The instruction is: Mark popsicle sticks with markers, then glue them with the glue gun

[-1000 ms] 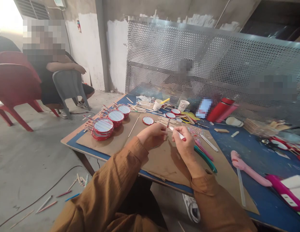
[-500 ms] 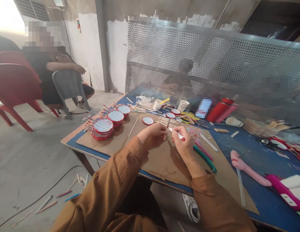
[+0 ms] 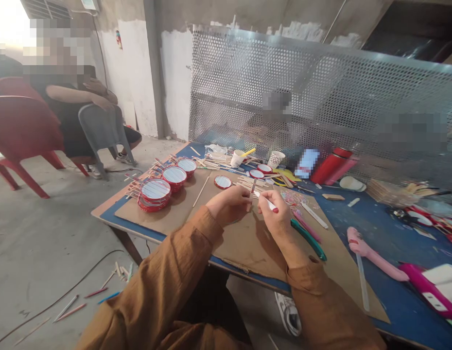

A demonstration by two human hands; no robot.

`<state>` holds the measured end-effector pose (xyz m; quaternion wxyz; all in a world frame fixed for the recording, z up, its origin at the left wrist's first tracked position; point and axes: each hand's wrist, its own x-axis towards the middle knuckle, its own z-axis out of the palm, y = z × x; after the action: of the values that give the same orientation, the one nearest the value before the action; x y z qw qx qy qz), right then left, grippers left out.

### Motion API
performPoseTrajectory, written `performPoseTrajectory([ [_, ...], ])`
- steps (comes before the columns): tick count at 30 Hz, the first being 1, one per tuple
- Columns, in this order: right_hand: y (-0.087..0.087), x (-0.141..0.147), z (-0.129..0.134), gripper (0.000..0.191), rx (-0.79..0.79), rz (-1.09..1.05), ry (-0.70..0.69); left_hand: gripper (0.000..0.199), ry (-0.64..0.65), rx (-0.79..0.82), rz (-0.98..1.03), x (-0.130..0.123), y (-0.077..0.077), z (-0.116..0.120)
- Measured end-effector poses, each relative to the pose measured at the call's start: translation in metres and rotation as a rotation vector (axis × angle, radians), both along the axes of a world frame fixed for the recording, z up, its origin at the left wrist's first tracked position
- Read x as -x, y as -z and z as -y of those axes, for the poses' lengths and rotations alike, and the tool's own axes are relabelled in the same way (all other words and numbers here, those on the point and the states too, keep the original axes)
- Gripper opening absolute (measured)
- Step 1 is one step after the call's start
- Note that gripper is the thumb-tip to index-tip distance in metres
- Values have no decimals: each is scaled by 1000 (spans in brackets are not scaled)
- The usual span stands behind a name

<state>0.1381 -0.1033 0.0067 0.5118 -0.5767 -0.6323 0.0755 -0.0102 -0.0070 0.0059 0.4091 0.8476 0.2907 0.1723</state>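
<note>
Left hand: the left hand [image 3: 229, 205], centre of the frame, has its fingers curled and pressed together, pinching the upright wooden craft stick [image 3: 252, 190] against the thumb; the exact finger contact is partly hidden.
Right hand: the right hand [image 3: 275, 215], just beside it, pinches a white-barrelled pen [image 3: 267, 201] between thumb and fingers, its tip near the stick; the red end points down and right.
Work location: both hands and the stick are above a brown cardboard sheet [image 3: 248, 248] on a blue-topped table [image 3: 375, 233].
Nearby items: green-handled pliers [image 3: 309, 239] lie just right of the right wrist. Red-rimmed round drums [image 3: 155, 190] stand stacked at centre left, near the table's left edge.
Risk, stick: a slip of the narrow stick from the left fingers could send the pen astray.
Risk, pliers: a sideways move of the right wrist could knock the pliers.
Risk, drums: a sleeve sweep could push the drums toward the edge.
</note>
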Motion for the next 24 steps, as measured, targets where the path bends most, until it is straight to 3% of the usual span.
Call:
performPoseTrajectory([
  [8, 0, 1, -1, 17, -10, 3, -77, 18, -17, 34, 27, 0, -1, 1],
  [15, 1, -1, 0, 15, -5, -4, 11, 19, -18, 9, 8, 0, 0, 0],
  [24, -2, 4, 1, 21, -6, -25, -64, 17, -15, 35, 50, 1, 1, 2],
])
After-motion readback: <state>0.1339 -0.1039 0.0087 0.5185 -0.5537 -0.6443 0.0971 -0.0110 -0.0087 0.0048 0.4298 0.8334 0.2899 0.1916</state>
